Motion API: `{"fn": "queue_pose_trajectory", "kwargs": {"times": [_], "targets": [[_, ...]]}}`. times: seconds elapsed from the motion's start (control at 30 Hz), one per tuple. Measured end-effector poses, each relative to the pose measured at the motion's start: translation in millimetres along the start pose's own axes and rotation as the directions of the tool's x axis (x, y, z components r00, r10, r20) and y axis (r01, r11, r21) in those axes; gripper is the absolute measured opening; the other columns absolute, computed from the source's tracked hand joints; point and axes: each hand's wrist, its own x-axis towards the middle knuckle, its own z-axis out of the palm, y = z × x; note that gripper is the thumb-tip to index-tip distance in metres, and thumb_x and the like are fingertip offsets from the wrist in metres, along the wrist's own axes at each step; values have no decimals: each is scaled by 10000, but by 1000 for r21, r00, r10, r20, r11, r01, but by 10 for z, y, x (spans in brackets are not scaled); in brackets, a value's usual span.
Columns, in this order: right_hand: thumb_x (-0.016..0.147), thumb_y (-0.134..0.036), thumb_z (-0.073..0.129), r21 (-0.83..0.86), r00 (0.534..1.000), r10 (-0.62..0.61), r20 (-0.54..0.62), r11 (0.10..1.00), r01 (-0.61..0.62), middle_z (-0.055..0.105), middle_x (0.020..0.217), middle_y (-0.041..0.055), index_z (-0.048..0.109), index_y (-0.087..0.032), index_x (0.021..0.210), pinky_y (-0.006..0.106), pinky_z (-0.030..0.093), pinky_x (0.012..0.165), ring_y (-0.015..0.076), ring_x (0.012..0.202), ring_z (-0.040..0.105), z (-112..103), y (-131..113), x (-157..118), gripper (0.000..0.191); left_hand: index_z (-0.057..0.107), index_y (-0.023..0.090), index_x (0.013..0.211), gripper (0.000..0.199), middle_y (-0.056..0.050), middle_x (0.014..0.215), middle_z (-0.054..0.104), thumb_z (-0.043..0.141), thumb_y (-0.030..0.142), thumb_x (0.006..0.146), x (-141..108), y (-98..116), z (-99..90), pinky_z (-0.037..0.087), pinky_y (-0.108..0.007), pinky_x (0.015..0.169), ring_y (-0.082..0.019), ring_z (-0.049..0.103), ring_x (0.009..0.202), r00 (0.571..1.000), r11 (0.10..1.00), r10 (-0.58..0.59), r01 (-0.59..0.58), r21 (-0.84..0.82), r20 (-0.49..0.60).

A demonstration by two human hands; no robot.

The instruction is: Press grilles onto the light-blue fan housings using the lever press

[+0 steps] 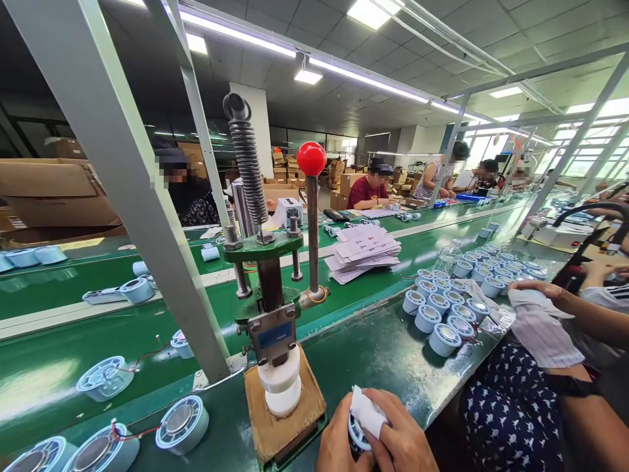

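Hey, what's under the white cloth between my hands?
Part of a round blue piece shows at the edge of the white cloth. The rest is covered by the cloth, your left hand and your right hand.

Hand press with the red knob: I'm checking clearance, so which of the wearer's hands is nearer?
Left. The left hand is just beside the hand press, gripping a round part; the right hand, with a white cloth, is on that part's other side, farther away.
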Motion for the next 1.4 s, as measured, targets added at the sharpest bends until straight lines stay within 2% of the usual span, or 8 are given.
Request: {"fn": "queue_pose_trajectory", "kwargs": {"times": [0.27,0.73,0.8,0.9,1.0,1.2,1.3,1.4], "targets": [[934,-221,466,-50,1000,-21,-21,999,20,631,1174,137,662,-168,957,314,599,824,231,1057,627,110,35,-168,205,541,141,1310,761,-130,1294,639,573,151,550,24,-173,64,463,-337,1030,-268,624,1150,1000,999,22,-21,48,-22],[882,-164,519,20,1000,8,19,1000,-8,619,1209,119,673,-172,1000,299,570,887,225,1106,601,96,30,-157,194,569,141,1283,726,-109,1282,650,562,158,557,-22,155,-55,458,-307,1030,-259,618,1165,998,999,-37,38,22,-50],[897,-198,507,57,989,139,41,988,-141,611,1249,102,691,-201,1022,330,554,921,236,1139,593,45,102,-100,222,584,163,1258,715,-97,1255,667,578,156,543,-19,201,-65,458,-314,1026,-264,621,1152,997,999,-52,52,2,-59],[950,-341,456,215,812,568,134,783,-583,590,1301,89,690,-233,1116,385,509,983,255,1175,579,-53,239,8,306,607,160,1218,707,-88,1149,709,596,149,512,-12,261,-93,479,-320,992,-266,656,1061,997,998,-59,57,-27,-55],[953,-503,439,463,605,745,282,446,-766,620,1256,85,651,-216,1216,309,512,930,234,1095,608,-79,308,15,443,631,188,1194,694,-65,1123,715,627,166,500,-14,281,-114,487,-321,989,-262,670,1020,997,999,-16,13,-43,-74],[901,-599,499,612,500,776,385,191,-767,686,1090,87,668,-151,1193,270,507,837,210,900,625,35,235,-197,561,625,205,1196,675,-48,1161,705,606,180,521,-23,269,-121,482,-315,1008,-248,661,1062,994,999,20,-25,-45,-105],[919,-549,501,616,527,777,346,235,-752,668,1153,91,651,-167,1225,285,506,895,230,1005,619,-29,198,-167,512,620,186,1194,677,-54,1138,714,602,182,517,-8,271,-137,491,-317,998,-247,673,1031,994,999,-9,6,-35,-108],[958,-440,472,570,671,696,256,452,-686,631,1246,85,627,-208,1263,285,493,964,222,1118,602,-165,138,-41,413,620,186,1190,664,-54,1149,713,617,207,526,5,253,-143,502,-311,980,-246,673,1041,994,999,-21,17,-39,-104]]}}
